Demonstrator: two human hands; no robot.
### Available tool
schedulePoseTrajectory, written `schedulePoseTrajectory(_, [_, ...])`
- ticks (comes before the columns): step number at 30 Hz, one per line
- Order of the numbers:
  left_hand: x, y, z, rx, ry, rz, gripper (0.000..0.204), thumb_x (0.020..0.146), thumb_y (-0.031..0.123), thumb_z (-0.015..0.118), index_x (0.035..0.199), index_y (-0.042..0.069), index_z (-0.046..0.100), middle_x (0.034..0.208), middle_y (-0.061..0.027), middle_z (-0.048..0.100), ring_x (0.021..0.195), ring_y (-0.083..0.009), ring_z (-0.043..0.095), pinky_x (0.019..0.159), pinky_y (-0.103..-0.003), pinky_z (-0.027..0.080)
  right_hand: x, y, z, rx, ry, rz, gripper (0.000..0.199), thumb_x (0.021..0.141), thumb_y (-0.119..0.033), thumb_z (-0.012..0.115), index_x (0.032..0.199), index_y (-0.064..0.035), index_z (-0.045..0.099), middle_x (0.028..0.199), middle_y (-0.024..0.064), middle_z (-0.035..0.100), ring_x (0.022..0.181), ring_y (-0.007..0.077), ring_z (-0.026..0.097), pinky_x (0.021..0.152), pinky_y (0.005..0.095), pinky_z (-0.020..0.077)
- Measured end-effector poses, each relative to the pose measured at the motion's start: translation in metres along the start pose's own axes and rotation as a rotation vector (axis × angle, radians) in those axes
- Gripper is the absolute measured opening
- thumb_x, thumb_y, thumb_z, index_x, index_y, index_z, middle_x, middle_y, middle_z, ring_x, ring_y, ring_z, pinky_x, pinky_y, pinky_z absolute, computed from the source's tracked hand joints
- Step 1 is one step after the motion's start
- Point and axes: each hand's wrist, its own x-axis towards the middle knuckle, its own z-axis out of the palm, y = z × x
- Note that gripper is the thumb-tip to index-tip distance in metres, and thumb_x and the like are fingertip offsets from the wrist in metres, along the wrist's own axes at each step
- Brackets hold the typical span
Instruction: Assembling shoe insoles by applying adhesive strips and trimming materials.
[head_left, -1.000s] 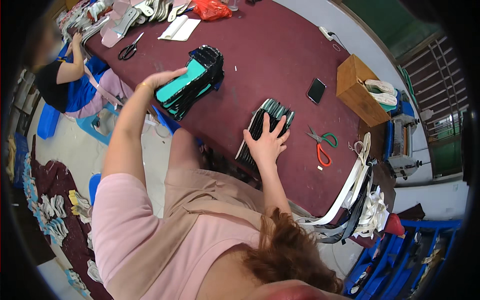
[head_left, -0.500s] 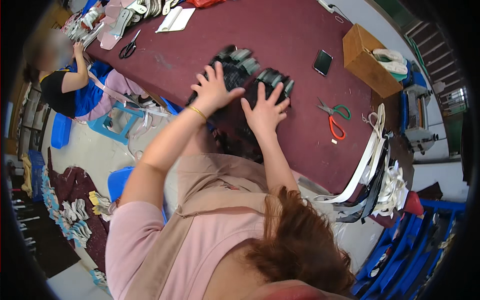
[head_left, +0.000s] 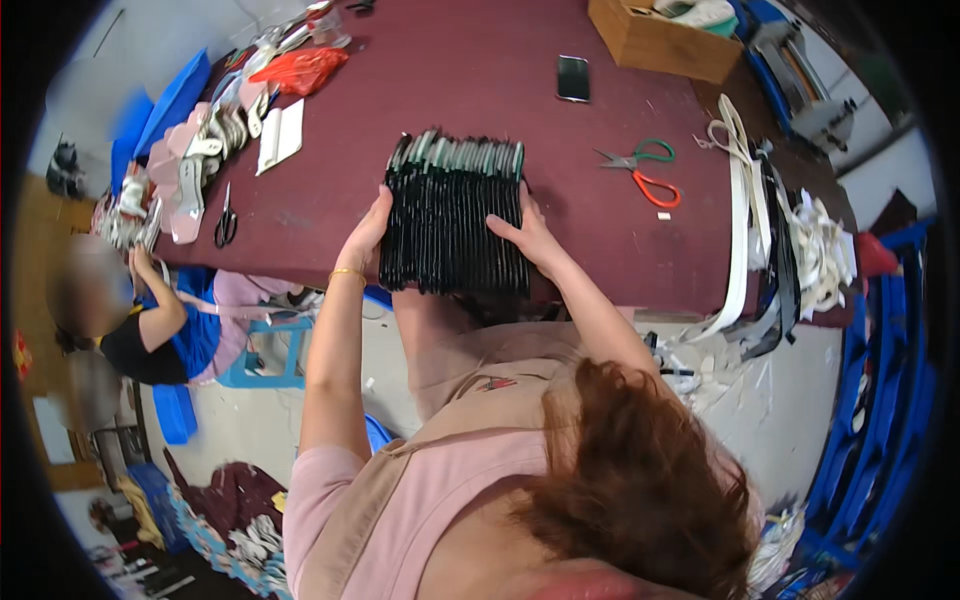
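Observation:
A wide stack of thin black strips (head_left: 455,235) with grey-green ends stands packed side by side at the table's near edge. My left hand (head_left: 372,225) presses against its left side; the fingers are partly hidden behind it. Around the right side grips my right hand (head_left: 530,232), its thumb lying on the front of the strips. Together the two palms squeeze the row between them. What kind of pieces the strips are, I cannot tell.
On the maroon table (head_left: 480,60) lie scissors with red and green handles (head_left: 645,172), a phone (head_left: 573,78), black scissors (head_left: 227,218) and a red plastic bag (head_left: 305,70). White straps (head_left: 745,220) hang over the right edge. A co-worker (head_left: 165,325) sits at the left.
Two separate bundles of black strips under my spread hands are now one compact row, clasped between both hands. The view has shifted, so the table's things appear elsewhere in it.

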Motion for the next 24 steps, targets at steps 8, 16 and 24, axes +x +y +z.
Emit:
schedulePoseTrajectory(8, [-0.058,0.034,0.028,0.262,0.134,0.619,0.051,0.068,0.005,0.06,0.116,-0.007,0.047,0.123,-0.0139,0.05,0.113,-0.0209,0.048,0.096,-0.034,0.038,-0.042,-0.079,-0.053,-0.242,0.148,-0.657,0.115,0.06,-0.036,0.082,0.146,-0.0081,0.01,0.146,0.0207,0.013,0.134,0.0401,0.014,0.108,0.0457,0.0179])
schedulePoseTrajectory(16, [-0.046,-0.018,0.038,0.313,0.291,0.83,0.062,0.061,0.002,0.059,0.12,-0.006,0.042,0.119,-0.0195,0.051,0.111,-0.0271,0.049,0.099,-0.037,0.036,-0.055,-0.035,-0.035,-0.092,0.051,-0.474,0.114,0.061,-0.041,0.082,0.142,-0.0004,0.013,0.146,0.0238,0.014,0.135,0.0415,0.017,0.108,0.0444,0.0243])
schedulePoseTrajectory(24, [0.018,-0.015,-0.008,0.816,0.419,0.239,0.077,0.077,0.054,0.063,0.124,-0.005,0.048,0.129,-0.025,0.043,0.112,-0.0336,0.051,0.096,-0.039,0.04,0.013,0.0,0.006,-0.344,0.104,-0.045,0.117,0.059,-0.073,0.063,0.142,-0.0017,0.02,0.147,0.0232,0.016,0.135,0.0369,0.019,0.108,0.0498,0.0146])
